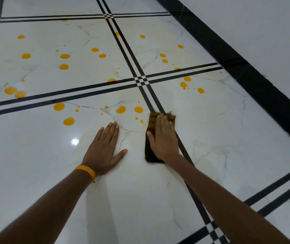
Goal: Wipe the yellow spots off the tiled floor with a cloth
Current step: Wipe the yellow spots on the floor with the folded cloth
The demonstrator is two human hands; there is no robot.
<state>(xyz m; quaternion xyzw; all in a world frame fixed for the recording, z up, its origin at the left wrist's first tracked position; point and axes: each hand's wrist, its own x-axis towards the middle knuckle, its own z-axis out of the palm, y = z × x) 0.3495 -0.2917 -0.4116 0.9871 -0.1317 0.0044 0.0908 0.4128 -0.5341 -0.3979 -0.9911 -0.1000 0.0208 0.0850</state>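
Yellow spots (pixel 59 106) scattered from far left to centre of tiled floor (pixel 34 155), mostly beyond both hands. Left hand (pixel 103 148) flat on bare tile, fingers straight, gripping nothing; orange wristband (pixel 86 170) on wrist. Just right: brown cloth (pixel 149 154) on floor, pressed under flat right hand (pixel 163 138), fingers uncurled. Nearest spots just left of cloth's far end.

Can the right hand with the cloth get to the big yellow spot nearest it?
Probably yes: the right hand presses the cloth flat, and nothing blocks the way to the spot.
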